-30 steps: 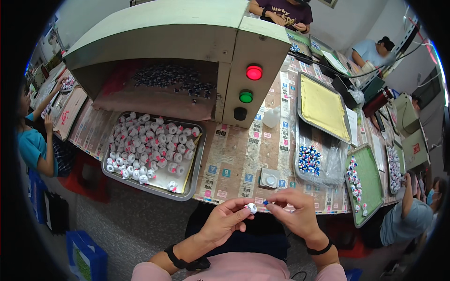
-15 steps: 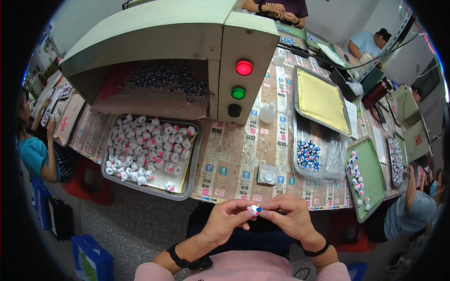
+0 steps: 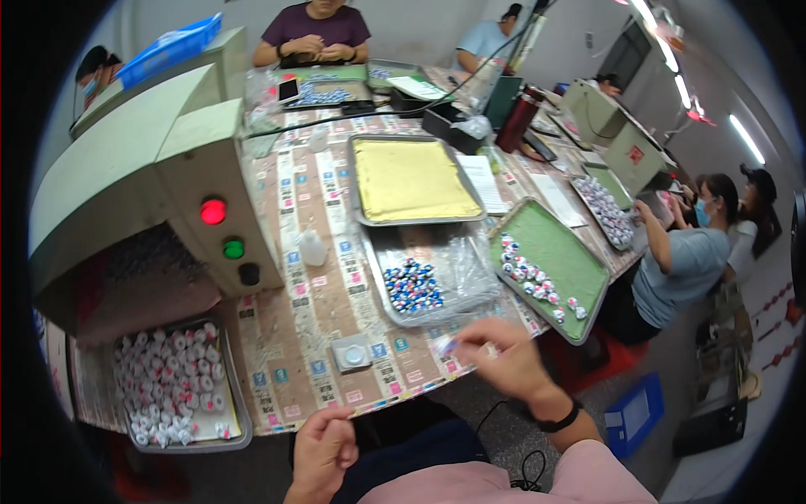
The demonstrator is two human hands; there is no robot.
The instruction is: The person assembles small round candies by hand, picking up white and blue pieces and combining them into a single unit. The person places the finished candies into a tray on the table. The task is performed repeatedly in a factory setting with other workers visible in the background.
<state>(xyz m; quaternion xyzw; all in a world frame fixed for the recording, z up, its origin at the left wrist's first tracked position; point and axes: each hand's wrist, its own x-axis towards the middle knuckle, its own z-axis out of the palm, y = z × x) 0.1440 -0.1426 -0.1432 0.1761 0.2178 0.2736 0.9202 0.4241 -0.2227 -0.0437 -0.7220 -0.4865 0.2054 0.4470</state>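
Observation:
My right hand (image 3: 506, 359) is over the table's front edge. Its thumb and fingers pinch a small white-and-blue figurine piece (image 3: 447, 347), blurred by motion. Low in front of my body, my left hand (image 3: 326, 443) is closed with its fingers curled, and nothing shows in it. Nearest to the right hand lie a plastic-lined tray (image 3: 470, 294) with a heap of small blue figurine pieces (image 3: 413, 286) and a green-lined tray (image 3: 579, 267). White figurine heads with blue and pink (image 3: 537, 284) lie along that green tray's near left side.
At the lower left, a metal tray (image 3: 243, 420) holds many white pieces (image 3: 172, 378) beside a beige tunnel machine (image 3: 201, 160) with lit lamps. A yellow-lined tray (image 3: 411, 181), a white bottle (image 3: 312, 249) and a small square dish (image 3: 351, 354) are on the table. Co-workers sit around.
My hands have come apart. The right one has moved right toward the trays with the piece, while the left stays low and closed. The view has swung to the right.

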